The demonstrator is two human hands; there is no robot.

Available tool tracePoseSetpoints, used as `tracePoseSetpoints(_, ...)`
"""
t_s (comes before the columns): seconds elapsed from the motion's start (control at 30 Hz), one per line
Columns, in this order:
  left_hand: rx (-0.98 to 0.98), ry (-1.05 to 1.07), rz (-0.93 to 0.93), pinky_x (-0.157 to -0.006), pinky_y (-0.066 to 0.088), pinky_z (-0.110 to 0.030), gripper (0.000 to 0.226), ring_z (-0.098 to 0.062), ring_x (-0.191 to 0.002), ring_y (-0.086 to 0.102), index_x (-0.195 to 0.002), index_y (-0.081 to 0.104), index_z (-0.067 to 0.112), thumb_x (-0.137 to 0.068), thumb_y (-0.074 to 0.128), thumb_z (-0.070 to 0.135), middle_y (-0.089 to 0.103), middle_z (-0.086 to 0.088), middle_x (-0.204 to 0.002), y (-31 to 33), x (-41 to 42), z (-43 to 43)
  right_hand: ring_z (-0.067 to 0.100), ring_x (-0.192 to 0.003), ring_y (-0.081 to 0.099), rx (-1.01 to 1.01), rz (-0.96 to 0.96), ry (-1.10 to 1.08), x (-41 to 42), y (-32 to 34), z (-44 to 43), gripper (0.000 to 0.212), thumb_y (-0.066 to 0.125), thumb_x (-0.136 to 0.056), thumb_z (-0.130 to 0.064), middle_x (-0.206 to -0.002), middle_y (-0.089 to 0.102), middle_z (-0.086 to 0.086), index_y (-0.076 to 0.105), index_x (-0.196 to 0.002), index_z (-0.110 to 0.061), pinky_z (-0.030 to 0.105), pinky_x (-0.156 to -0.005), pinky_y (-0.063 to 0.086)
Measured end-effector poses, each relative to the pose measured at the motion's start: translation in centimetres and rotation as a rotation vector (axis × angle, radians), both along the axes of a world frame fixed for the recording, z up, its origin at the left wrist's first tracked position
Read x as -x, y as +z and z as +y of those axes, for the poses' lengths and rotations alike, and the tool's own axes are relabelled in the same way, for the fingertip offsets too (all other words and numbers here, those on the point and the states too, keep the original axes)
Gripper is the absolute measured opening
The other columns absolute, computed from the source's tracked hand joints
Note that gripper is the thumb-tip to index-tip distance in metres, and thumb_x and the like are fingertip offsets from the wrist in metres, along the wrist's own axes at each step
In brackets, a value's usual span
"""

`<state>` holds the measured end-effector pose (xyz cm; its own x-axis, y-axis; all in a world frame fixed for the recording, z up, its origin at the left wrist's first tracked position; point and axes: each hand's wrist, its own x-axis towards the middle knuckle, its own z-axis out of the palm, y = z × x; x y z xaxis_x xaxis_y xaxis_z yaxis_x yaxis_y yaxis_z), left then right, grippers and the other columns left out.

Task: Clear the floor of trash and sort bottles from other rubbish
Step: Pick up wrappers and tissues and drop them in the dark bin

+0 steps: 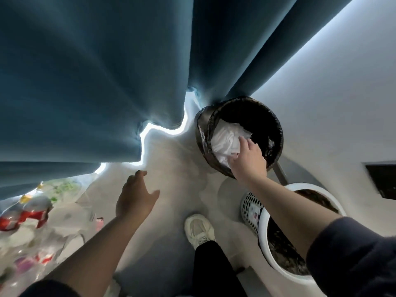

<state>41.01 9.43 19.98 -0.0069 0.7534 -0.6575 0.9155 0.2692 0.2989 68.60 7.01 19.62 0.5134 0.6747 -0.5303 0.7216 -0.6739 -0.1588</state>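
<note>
A round bin with a black liner (pixel 276 125) stands by the wall at the curtain's foot. Crumpled white rubbish (pixel 225 140) fills its near side. My right hand (pixel 249 158) reaches over the rim and presses on that white wad, fingers curled against it. My left hand (pixel 137 195) hovers open above the bare floor, holding nothing. At the far left lies a blurred heap of trash with clear plastic bottles bearing red labels (pixel 25 213) and clear wrappers (pixel 49 239). A white perforated basket (pixel 251 207) stands under my right forearm.
A teal curtain (pixel 96 71) hangs across the top left, with light under its hem. A white wall (pixel 332 93) runs on the right. My white shoe (pixel 199 230) and dark trouser leg stand between the baskets and the trash heap.
</note>
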Motion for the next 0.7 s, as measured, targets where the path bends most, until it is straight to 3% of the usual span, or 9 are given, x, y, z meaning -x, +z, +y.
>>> tracePoseSetpoints(0.1,0.009,-0.004,0.027,-0.092,0.046,-0.039,0.062,-0.027,-0.123,0.050,-0.135,0.042,0.020,-0.082,0.071,0.032,0.049,-0.007,-0.137,0.4,4.0,-1.9,0.025,-0.149,0.003,0.024,-0.058,0.292,4.7,1.0,-1.3,0.070,0.046,-0.095,-0.044,-0.162,0.010,0.004,0.011,-0.153,-0.026,0.048,-0.118,0.015)
tracePoseSetpoints(0.27,0.036,-0.064,0.146,-0.092,0.048,-0.039,0.063,-0.026,-0.122,0.050,-0.137,0.039,0.021,-0.084,0.068,0.038,0.049,-0.005,-0.136,-0.5,12.7,-6.6,0.024,-0.149,-0.011,0.071,0.027,0.619,15.0,-0.3,-3.1,0.072,0.043,-0.097,-0.044,-0.163,-0.005,0.001,0.002,-0.154,-0.029,0.050,-0.119,0.004)
tracePoseSetpoints(0.43,0.097,-0.069,0.255,-0.093,0.045,-0.036,0.064,-0.022,-0.123,0.049,-0.139,0.037,0.022,-0.085,0.065,0.041,0.047,-0.003,-0.137,-3.6,21.2,-11.1,0.026,-0.149,-0.006,0.115,0.093,0.848,26.0,-4.3,-5.1,0.071,0.047,-0.095,-0.039,-0.163,0.000,0.003,0.009,-0.154,-0.027,0.051,-0.117,0.008)
tracePoseSetpoints(0.7,0.185,0.161,0.257,-0.092,0.043,-0.039,0.059,-0.024,-0.121,0.049,-0.137,0.037,0.019,-0.087,0.064,0.036,0.048,-0.006,-0.133,-9.8,31.7,-14.2,0.030,-0.147,0.014,0.236,0.196,1.001,39.4,-11.7,-7.3,0.073,0.057,-0.091,-0.032,-0.161,0.010,0.004,0.016,-0.152,-0.028,0.044,-0.113,0.027)
